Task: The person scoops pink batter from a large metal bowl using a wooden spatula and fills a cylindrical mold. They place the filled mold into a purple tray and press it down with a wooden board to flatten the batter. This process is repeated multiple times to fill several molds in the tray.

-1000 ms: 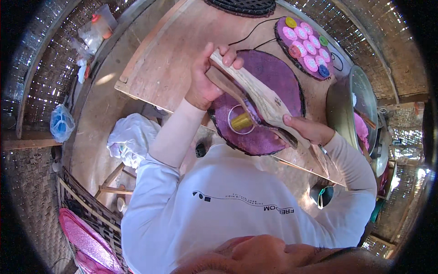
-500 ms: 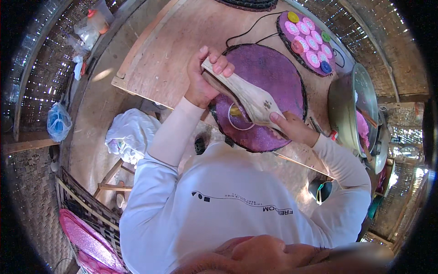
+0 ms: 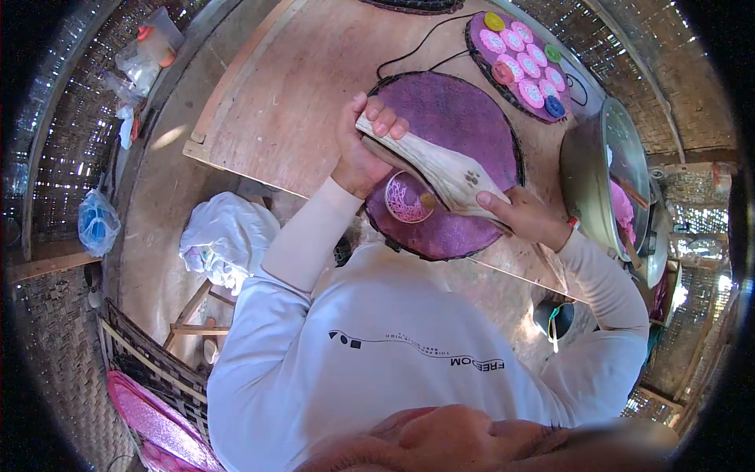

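A pale wooden hand press [image 3: 444,167] with a dark paw-like mark slants across a round purple mat [image 3: 464,110] with a black rim. My left hand [image 3: 368,145] wraps its fingers round the far-left end. On the near-right end, my right hand [image 3: 536,219] grips with the thumb lying on top; its other fingers are mostly hidden underneath. Beside the press, toward me, a thin pale ring [image 3: 388,206] lies on the mat. Pink strands [image 3: 405,206] curl inside it, and a small golden-brown part shows at its right side, next to the press.
A smaller purple tray [image 3: 481,57] at the far right bears several pink lacy rounds and coloured rings. At right stands a large metal pot [image 3: 580,173] with pink dough [image 3: 621,208] and wooden sticks. All rest on a wooden table [image 3: 275,102]. White cloth [image 3: 228,236] hangs lower left.
Both hands and the press have moved slightly right over the mat. Pink strands now show inside the ring, where none were visible before. More of the ring is uncovered.
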`<state>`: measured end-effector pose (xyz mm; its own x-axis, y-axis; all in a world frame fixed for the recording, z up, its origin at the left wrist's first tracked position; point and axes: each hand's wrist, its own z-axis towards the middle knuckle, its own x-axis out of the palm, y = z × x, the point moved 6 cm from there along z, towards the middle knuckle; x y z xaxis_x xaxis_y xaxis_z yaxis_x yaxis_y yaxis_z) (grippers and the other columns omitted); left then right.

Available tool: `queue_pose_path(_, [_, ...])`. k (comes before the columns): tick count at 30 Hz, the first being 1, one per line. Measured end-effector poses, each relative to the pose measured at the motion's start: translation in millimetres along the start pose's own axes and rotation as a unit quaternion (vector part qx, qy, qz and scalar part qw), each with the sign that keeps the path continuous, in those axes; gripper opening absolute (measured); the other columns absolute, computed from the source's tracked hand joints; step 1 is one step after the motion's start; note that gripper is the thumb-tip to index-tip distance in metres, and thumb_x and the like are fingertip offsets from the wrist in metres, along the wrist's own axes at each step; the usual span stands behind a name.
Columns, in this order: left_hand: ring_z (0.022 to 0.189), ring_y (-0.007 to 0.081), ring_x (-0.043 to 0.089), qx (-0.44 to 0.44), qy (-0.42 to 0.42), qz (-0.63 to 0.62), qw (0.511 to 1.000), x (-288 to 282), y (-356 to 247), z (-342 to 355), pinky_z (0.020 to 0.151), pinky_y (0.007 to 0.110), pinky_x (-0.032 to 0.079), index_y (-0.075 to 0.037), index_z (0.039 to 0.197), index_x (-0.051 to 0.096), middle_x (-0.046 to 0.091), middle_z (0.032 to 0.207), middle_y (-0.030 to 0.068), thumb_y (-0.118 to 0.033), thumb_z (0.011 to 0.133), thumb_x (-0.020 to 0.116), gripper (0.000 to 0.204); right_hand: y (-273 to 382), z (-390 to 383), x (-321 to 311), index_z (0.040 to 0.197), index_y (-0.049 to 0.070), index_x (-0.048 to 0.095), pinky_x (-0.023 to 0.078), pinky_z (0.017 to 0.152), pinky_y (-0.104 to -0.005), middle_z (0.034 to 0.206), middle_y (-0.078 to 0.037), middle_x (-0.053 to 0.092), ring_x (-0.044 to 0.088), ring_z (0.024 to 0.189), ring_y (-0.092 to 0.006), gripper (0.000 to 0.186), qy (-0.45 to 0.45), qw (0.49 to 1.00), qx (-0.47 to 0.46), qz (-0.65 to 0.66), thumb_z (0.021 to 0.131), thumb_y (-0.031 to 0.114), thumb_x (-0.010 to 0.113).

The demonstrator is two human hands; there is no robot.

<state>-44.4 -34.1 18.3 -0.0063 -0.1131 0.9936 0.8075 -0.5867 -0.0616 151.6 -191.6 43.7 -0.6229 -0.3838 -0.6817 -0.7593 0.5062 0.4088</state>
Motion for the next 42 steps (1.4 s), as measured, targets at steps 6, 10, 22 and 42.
queue_pose_path(6, [0.054,0.0144,0.043,0.022,0.078,0.068,0.994,4.6,-27.7,3.0,0.062,0.030,0.037,-0.018,0.061,0.041,0.039,0.048,-0.0039,-0.035,0.089,0.041,0.032,46.7,2.6,-2.8,0.075,-0.006,0.065,0.044,0.060,-0.0443,0.059,-0.023,0.057,0.060,0.060,-0.0346,0.074,-0.052,0.993,-0.099,-0.033,0.075,0.067,0.050])
queue_pose_path(10, [0.050,0.0154,0.040,0.058,0.026,0.068,0.996,9.8,-48.3,-7.7,0.056,0.030,0.037,-0.015,0.060,0.041,0.040,0.048,-0.0010,-0.032,0.087,0.043,0.032,68.1,1.9,6.7,0.073,-0.005,0.065,0.043,0.059,-0.0454,0.058,-0.025,0.056,0.060,0.060,-0.0369,0.075,-0.015,0.997,-0.053,-0.059,0.075,0.068,0.049])
queue_pose_path(22, [0.053,0.0173,0.039,-0.003,-0.014,0.002,1.000,-12.6,-10.1,-12.1,0.058,0.030,0.037,-0.014,0.064,0.039,0.036,0.048,0.0002,-0.040,0.088,0.042,0.036,34.5,-9.3,-1.0,0.080,-0.006,0.065,0.045,0.061,-0.0413,0.068,-0.023,0.060,0.061,0.065,-0.0310,0.072,-0.009,0.996,-0.069,-0.046,0.077,0.064,0.050])
queue_pose_path(42, [0.086,0.0201,0.062,0.245,-0.048,0.713,0.656,63.2,-49.3,-67.4,0.077,0.032,0.048,-0.001,0.095,0.062,0.065,0.092,0.0091,-0.013,0.066,0.074,0.033,62.6,29.9,78.9,0.134,0.007,0.032,0.018,0.105,-0.0451,0.131,-0.017,0.040,0.035,0.125,-0.0303,0.084,-0.190,0.893,-0.404,-0.062,0.072,0.056,0.059])
